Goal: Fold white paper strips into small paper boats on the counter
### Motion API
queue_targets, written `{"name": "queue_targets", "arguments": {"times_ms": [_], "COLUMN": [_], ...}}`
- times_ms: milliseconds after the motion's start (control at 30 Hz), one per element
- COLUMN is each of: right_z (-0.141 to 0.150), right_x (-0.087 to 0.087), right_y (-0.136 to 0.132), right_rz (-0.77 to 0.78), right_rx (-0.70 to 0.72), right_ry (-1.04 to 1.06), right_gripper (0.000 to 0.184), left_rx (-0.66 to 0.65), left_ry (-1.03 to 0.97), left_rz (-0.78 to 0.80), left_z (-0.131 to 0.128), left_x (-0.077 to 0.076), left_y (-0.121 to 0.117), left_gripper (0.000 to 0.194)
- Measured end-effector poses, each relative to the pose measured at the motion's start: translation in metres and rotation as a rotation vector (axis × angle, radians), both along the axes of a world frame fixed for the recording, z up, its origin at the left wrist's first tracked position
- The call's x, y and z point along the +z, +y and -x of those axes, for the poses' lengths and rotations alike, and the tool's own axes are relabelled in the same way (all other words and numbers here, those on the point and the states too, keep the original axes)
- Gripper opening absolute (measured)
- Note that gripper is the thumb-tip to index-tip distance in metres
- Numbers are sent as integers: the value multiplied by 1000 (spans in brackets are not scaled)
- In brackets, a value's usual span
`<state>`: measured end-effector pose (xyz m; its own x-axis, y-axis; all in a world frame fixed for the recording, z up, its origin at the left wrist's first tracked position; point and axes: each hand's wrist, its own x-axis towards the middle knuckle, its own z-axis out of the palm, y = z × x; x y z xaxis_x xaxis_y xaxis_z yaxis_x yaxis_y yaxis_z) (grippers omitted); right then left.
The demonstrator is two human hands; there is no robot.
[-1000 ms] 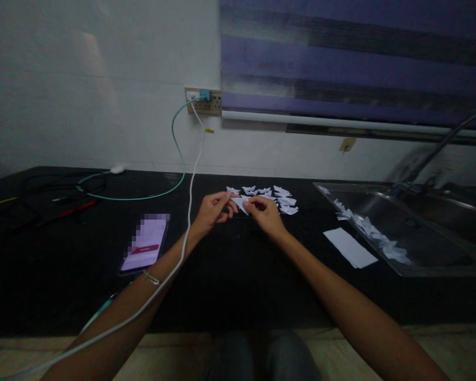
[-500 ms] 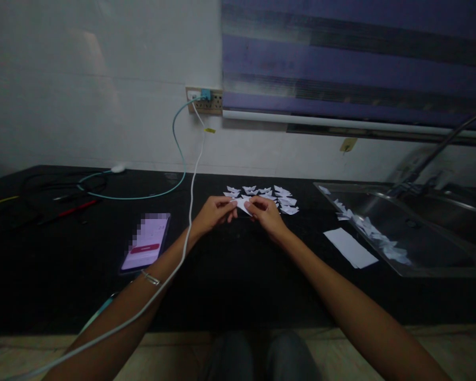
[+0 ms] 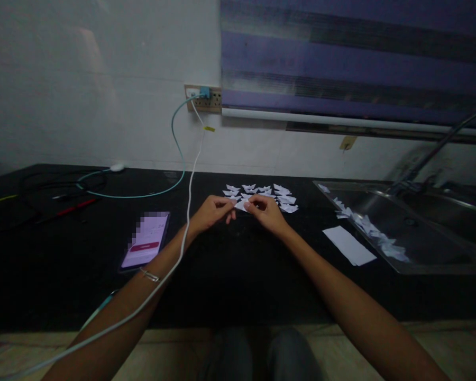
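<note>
A small folded piece of white paper (image 3: 241, 205) is pinched between my two hands above the dark counter. My left hand (image 3: 213, 212) grips its left end with thumb and fingers. On the other side, my right hand (image 3: 266, 212) has thumb and forefinger closed on the right end. Just behind the hands stand several folded paper boats (image 3: 286, 200) in rows, partly hidden by my fingers. To the right lies a small stack of white paper sheets (image 3: 349, 245).
More folded papers (image 3: 371, 230) line the rim of the steel sink (image 3: 432, 233). A phone (image 3: 146, 241) with a lit screen lies left of my forearm. One white cable (image 3: 190, 201) hangs from the wall socket (image 3: 212, 99) across my left arm; a teal cable (image 3: 143, 196) curls behind.
The paper between my hands sits slightly lower and flatter, and my fingers have shifted a little on it. Everything else stays in place apart from a slight camera shift.
</note>
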<state>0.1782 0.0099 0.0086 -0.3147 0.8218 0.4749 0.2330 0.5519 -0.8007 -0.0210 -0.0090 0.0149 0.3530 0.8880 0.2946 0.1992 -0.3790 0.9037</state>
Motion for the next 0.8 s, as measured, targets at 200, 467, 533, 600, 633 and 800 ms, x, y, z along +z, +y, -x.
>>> {"name": "queue_targets", "arguments": {"times_ms": [200,467,533,600,633,800], "right_z": [0,1,2,3,4,4], "right_x": [-9,-13,-11,-11,-11,-9], "right_y": [5,1,-2,-3,-3,-4], "right_rz": [76,-78,-48,24,71,294], "right_rx": [50,28,122,224,265,333], "right_ry": [-9,-125,-152,-132,-106,68], "right_gripper": [26,35,32,29,29,30], "left_rx": [36,104,72,25,-3,-52], "left_ry": [273,251,173,84,48,-12], "left_rz": [-115,-255,-193,-127,-95,-40], "left_z": [0,3,2,0,0,-4], "left_x": [-1,-8,-8,-7,-6,-3], "left_y": [-3,3,1,0,-1,-4], "left_gripper": [35,34,37,40,42,44]}}
